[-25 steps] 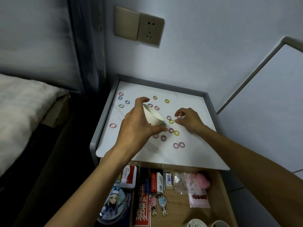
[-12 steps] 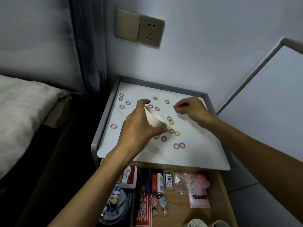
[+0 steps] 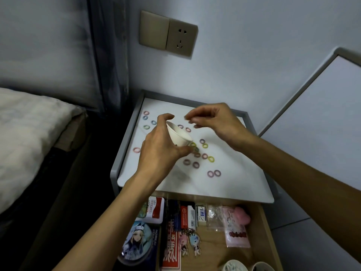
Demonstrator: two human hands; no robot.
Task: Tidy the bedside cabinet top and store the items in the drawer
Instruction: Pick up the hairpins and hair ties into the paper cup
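Now my left hand is gripping a small, smooth white cup, tilting it over the flat white cabinet top. Little round rings, pink, blue, green and yellow, are lying scattered on that top. My right hand is hovering beside the cup's rim, fingertips curled together; whether they are pinching a ring I cannot tell. Below, the wooden drawer is standing open.

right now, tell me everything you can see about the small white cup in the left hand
The small white cup looks ceramic, with a flared rim, a narrow foot and a dark mark on its side. It is tilted, mouth facing up and away. The left hand grips it, thumb on the rim, above the cabinet top.
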